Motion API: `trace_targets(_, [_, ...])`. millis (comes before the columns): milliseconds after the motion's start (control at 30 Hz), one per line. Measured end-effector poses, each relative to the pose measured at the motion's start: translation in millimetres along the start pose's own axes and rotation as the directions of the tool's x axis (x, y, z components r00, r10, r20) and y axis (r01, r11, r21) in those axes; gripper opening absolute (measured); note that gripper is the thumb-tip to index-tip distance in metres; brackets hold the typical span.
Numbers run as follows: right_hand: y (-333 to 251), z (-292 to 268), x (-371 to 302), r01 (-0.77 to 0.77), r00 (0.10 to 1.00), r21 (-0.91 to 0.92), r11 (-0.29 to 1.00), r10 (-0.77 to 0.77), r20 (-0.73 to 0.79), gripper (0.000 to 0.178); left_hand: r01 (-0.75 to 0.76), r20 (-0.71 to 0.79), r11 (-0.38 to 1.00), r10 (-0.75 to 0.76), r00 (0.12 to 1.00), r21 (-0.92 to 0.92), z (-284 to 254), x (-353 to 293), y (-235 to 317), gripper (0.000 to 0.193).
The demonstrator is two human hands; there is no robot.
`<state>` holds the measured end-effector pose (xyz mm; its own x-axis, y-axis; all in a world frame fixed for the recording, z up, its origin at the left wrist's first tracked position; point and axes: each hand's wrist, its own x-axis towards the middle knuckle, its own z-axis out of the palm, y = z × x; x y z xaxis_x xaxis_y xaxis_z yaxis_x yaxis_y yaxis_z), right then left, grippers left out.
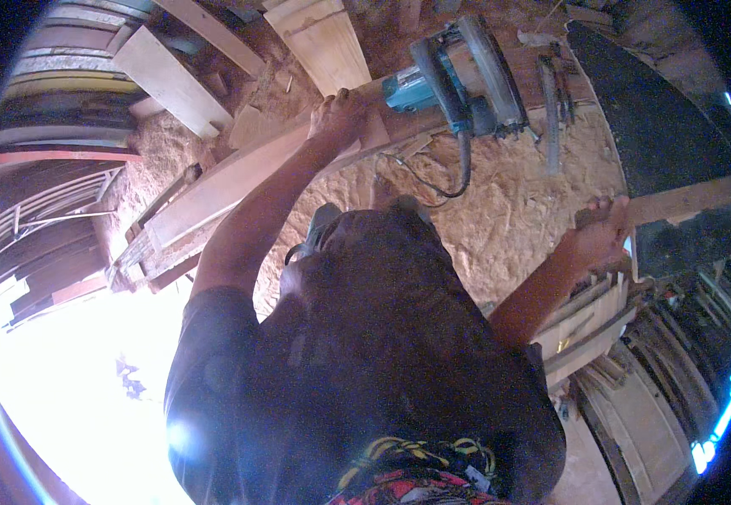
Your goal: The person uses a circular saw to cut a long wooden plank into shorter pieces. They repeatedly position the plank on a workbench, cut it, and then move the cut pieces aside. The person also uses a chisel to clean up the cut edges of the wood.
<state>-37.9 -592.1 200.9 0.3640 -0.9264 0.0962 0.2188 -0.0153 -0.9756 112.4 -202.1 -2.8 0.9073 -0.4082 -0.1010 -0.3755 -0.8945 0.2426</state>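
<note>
My left hand [338, 116] rests at the far edge of a long wooden beam [239, 181], its fingers bent over the wood. Just right of it, a teal hand-held power tool [458, 80] with a dark handle lies on the beam, its black cord [466, 164] looping down toward me. Out to the right, my right hand [605, 227] is closed around a narrow wooden board [690, 199]. That board lies across a large dark panel [652, 109]. The undersides of both hands are hidden.
Wood shavings [517, 202] cover the ground. A pale board [319, 42] stands beyond my left hand, with another plank [172, 80] farther left. Stacked timber [62, 118] fills the left side. Slats [584, 328] and more boards [635, 404] lie at lower right.
</note>
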Motion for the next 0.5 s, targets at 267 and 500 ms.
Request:
trace_targets(267, [54,2,31,-0.158,0.985,0.048,0.986,0.154,0.079,0.015,0.226,0.081,0.969,-0.219,0.972,-0.094,-33,5,-3,0.025])
trace_targets(500, [111,46,88,-0.38,0.908,-0.012,0.925,0.375,0.186,0.011,0.496,-0.117,0.74,-0.601,0.79,-0.454,-10,-33,-84,0.025])
